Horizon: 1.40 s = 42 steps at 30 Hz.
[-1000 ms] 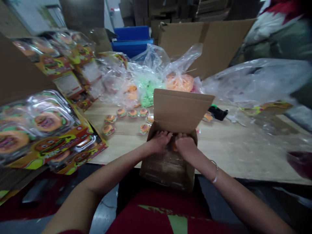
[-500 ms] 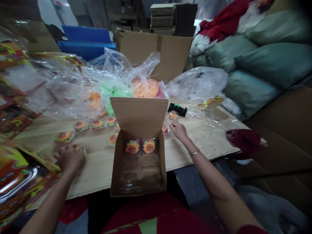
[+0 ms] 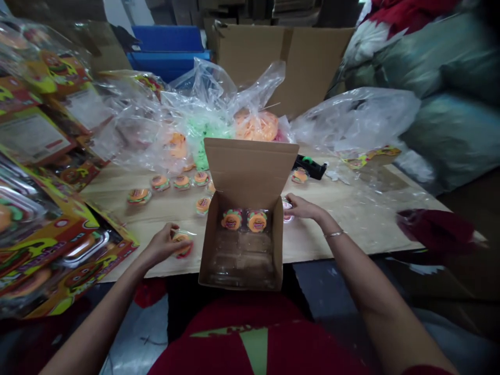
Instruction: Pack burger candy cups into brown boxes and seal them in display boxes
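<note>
An open cardboard box (image 3: 241,271) sits at the table's near edge, lid flap up. Inside, a clear plastic tray holds two burger toys (image 3: 244,221) in its far row. My left hand (image 3: 166,246) is just left of the box, closed around a wrapped burger toy (image 3: 183,244). My right hand (image 3: 303,207) is at the box's right wall, fingers on another small burger toy (image 3: 287,208). Several more burger toys (image 3: 172,183) lie in a row on the wooden table (image 3: 344,229) behind the box.
Clear plastic bags (image 3: 219,114) of orange and green pieces lie behind the box. Stacked blister packs (image 3: 42,208) of burger toys stand at left. A black tape dispenser (image 3: 310,165) lies at right, a large carton (image 3: 289,57) at the back, and filled sacks (image 3: 437,83) at far right.
Both hands left the box interior, reached out to the table on either side, and now come back toward the box, each with a burger toy.
</note>
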### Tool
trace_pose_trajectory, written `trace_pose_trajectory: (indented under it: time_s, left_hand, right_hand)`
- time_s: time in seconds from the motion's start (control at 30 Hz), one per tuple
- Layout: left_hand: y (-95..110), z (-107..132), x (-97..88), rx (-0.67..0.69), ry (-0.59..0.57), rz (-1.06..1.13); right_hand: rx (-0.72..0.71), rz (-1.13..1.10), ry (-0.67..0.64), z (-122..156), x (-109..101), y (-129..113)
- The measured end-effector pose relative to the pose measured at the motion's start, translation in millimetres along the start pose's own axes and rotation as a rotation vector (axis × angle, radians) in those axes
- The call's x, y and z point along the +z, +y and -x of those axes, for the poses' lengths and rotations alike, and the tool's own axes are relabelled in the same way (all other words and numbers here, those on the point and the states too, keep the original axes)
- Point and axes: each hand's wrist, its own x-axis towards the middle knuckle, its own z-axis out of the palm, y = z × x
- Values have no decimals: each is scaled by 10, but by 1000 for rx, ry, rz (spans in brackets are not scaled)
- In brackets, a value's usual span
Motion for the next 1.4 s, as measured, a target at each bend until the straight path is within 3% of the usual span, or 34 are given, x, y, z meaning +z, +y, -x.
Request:
trace_pose_trajectory:
  time_s: [0.07, 0.13, 0.2, 0.27, 0.33, 0.4, 0.47, 0.53, 0.6, 0.67, 0.8, 0.9, 1.07, 1.2, 1.3, 1.4]
  left_hand:
    - [22, 88, -13, -25, -8, 45]
    - [64, 182, -132, -74, -6, 92]
    - [195, 304, -334, -123, 58, 153]
    - [470, 449, -524, -73, 191, 214]
    - [867, 568, -588, 157, 205, 286]
    - [1288, 602, -463, 484, 9, 314]
    - [1618, 531, -187, 695, -147, 26]
    - [1792, 403, 125, 767, -187, -302]
    - [1820, 295, 367, 748, -262, -523]
    - [1756, 250, 492, 716, -341, -614]
    - [1574, 251, 508, 719, -415, -495]
    - [1504, 242, 508, 714, -380, -440]
    - [1582, 329, 598, 713, -270, -708]
    - [1619, 394, 609, 679, -223, -741]
    - [1519, 309, 580, 642, -333, -691]
    - [1400, 219, 584, 616, -364, -641]
  right_hand:
    - [17, 52, 31, 195, 15, -24]
    - [-4, 110, 194, 456, -65, -110]
    - [-73, 95, 411, 743, -229, -317]
    - [-198, 35, 532, 981, -399, -664]
    - [-373, 40, 445, 1094, -469, -1088]
    - [-485, 143, 241, 1058, -384, -1465]
    - [-476, 323, 43, 916, -178, -1698]
    - [-362, 500, -93, 747, 55, -1776]
    - [-250, 605, -152, 621, 231, -1759]
    - [-202, 639, -166, 565, 321, -1719]
    - [-229, 625, -140, 579, 349, -1688]
    - [-301, 598, -122, 583, 391, -1661]
    - [-312, 613, -155, 583, 573, -1569]
    - [-354, 629, -126, 692, 580, -1555]
    - [-503, 394, -11, 768, 393, -1550]
    - [-535, 53, 320, 663, 86, -1378]
